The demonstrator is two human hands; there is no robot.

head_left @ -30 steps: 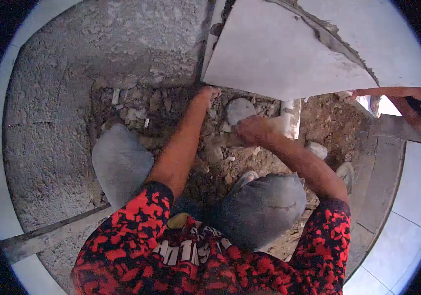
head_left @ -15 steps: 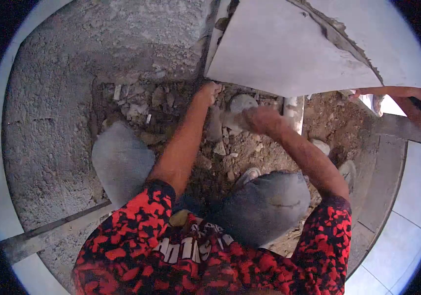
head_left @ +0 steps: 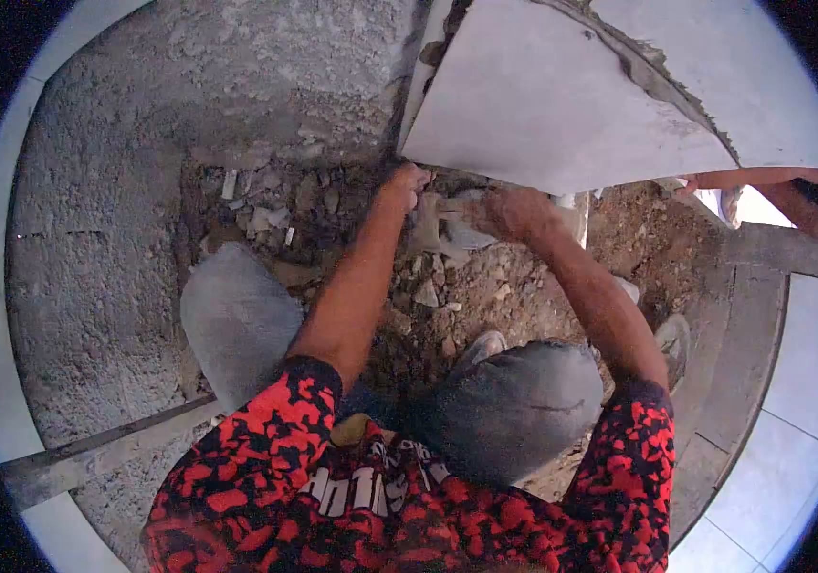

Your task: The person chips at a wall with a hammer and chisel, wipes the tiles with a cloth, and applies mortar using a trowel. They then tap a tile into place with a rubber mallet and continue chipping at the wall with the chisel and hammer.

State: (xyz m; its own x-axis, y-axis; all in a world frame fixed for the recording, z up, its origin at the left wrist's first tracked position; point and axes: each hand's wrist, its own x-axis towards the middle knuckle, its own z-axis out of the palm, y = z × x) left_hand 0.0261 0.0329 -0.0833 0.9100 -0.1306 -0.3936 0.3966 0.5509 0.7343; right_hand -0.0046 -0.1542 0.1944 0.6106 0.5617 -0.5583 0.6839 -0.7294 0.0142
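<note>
My right hand (head_left: 521,216) is wrapped round the handle of a dusty hammer (head_left: 428,225), whose head points left, close to my left hand. Closed fingers of my left hand (head_left: 406,183) are at the lower left corner of a large pale tiled panel (head_left: 562,105). A thin tip seems to stick out of that fist, but what it holds is hidden. Below both hands lies broken rubble (head_left: 426,293) on bare soil. A rounded pale object behind the hammer is partly covered by my right hand.
Rough grey cement (head_left: 104,239) spreads on the left. A pale pipe (head_left: 576,215) stands behind my right hand. My jeans-covered knees flank the rubble. Another person's arm (head_left: 762,179) reaches in at the right, above a concrete ledge (head_left: 753,315) and white floor tiles (head_left: 810,372).
My right hand has moved slightly up with the hammer, which was blurred before and now shows more clearly. My left hand stays at the panel's corner.
</note>
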